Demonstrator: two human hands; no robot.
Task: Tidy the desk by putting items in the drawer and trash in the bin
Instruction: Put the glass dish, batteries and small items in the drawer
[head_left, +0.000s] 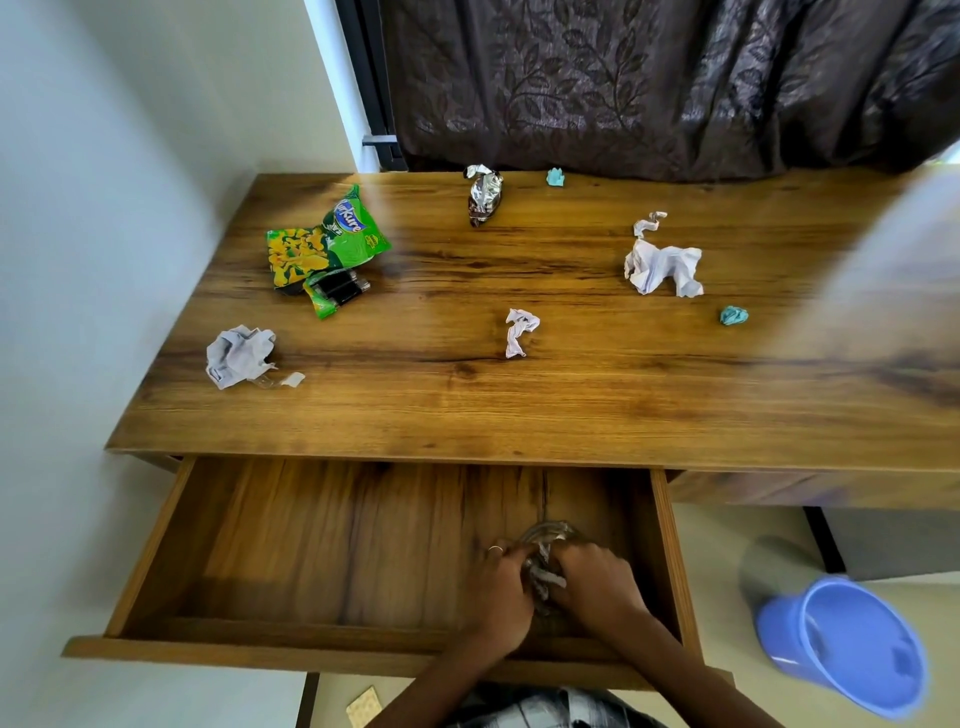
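The wooden drawer (291, 561) under the desk (467, 405) is pulled open. Inside it, at the right, my left hand (498, 587) and my right hand (597, 582) both grip a blurred clear, greyish bundle (545, 561); what it is I cannot tell. On the desk lie a green snack packet (322, 239), a small green wrapper with a dark item (335, 296), a foil wrapper (483, 195), crumpled white papers (662, 267) (239, 356) (519, 332) and two teal scraps (733, 315) (556, 177). A blue bin (852, 644) stands on the floor at right.
A dark leaf-patterned curtain (649, 83) hangs behind the desk, and a white wall (104, 208) borders its left side. A small clear plastic scrap (283, 381) lies by the left paper ball. A beige card (363, 706) lies on the floor below the drawer.
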